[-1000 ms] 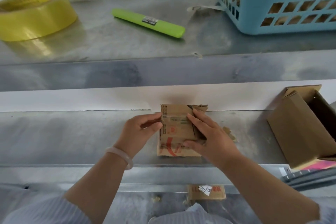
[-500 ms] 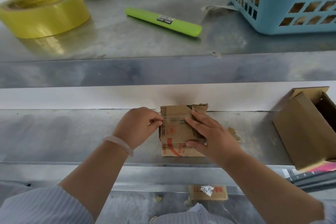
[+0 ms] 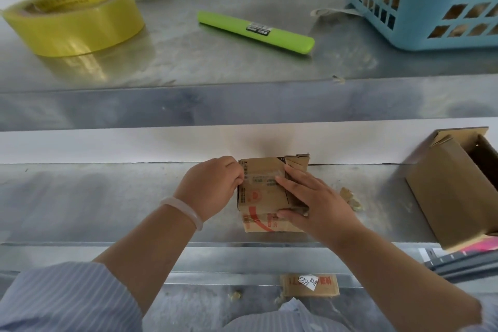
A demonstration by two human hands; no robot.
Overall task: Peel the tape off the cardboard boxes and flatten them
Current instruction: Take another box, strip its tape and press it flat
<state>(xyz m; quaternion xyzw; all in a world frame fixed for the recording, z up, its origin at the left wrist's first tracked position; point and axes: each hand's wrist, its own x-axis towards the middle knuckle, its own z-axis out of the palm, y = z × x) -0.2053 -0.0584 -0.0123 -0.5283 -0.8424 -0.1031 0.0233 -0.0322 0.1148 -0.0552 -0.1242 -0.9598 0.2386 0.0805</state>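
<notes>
A small brown cardboard box [image 3: 262,191] with red print stands on the lower metal shelf [image 3: 94,205], against the white back wall. My left hand [image 3: 213,188] is curled at the box's upper left edge, fingertips pinched on the clear tape there. My right hand [image 3: 315,197] lies flat across the box's right side, thumb at its lower front, holding it steady. A torn flap sticks up at the box's back right corner.
A yellow tape roll [image 3: 72,20], a green utility knife [image 3: 256,32] and a blue basket [image 3: 431,0] sit on the upper shelf. An open cardboard box [image 3: 455,191] lies at right. Torn scraps [image 3: 350,199] lie beside my right hand. A flattened box piece [image 3: 310,284] lies below.
My left hand's fingers have closed from an open grasp into a pinch at the box's upper left edge. The right hand stays pressed on the box.
</notes>
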